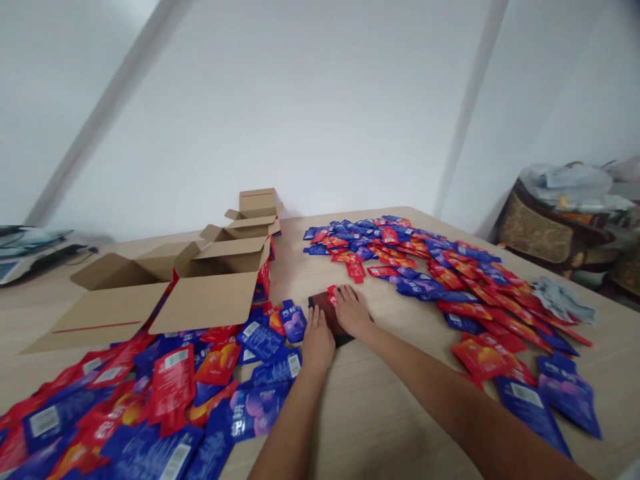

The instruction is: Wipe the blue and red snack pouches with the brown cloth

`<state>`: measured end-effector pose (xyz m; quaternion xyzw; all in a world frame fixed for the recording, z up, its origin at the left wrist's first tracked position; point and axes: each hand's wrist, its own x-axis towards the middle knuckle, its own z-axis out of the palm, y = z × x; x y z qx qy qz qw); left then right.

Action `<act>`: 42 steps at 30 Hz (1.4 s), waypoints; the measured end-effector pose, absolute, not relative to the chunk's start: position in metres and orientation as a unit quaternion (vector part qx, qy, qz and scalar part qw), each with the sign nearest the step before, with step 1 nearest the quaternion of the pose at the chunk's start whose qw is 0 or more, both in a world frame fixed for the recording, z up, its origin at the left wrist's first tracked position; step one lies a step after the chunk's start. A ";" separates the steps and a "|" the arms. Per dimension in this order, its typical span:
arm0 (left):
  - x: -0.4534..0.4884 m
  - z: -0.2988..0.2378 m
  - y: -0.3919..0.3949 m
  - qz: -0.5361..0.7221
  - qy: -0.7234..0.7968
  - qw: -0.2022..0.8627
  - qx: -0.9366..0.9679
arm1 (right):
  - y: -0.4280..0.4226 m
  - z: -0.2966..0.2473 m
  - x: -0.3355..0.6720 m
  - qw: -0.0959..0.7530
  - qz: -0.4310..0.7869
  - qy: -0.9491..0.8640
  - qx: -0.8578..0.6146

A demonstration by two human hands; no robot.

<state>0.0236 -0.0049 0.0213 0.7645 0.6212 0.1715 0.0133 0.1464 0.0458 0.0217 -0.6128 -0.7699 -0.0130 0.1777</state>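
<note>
Both my hands rest on a dark brown flat pouch (325, 312) lying on the wooden table (380, 400). My left hand (317, 341) lies flat at its near left edge, fingers stretched forward. My right hand (350, 311) presses flat on top of it, fingers spread toward a small red packet (333, 293) at the pouch's far corner. Blue and red snack packets (270, 340) lie just left of my left hand.
A big heap of red and blue packets (450, 273) spreads across the right side, another heap (125, 407) fills the near left. Open cardboard boxes (210, 280) stand at the back left. A grey cloth (563, 300) lies at far right, by a cluttered chair (550, 233).
</note>
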 end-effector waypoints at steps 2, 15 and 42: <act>0.023 0.023 -0.006 0.171 0.615 0.015 0.769 | 0.046 0.025 0.160 0.164 -0.021 -0.755 -0.635; 0.022 0.018 -0.006 0.179 0.618 -0.020 0.766 | 0.037 0.091 0.169 0.186 -0.014 -0.747 -0.638; 0.023 0.016 -0.006 0.187 0.622 -0.004 0.760 | 0.044 0.062 0.187 0.197 0.108 -0.698 -0.680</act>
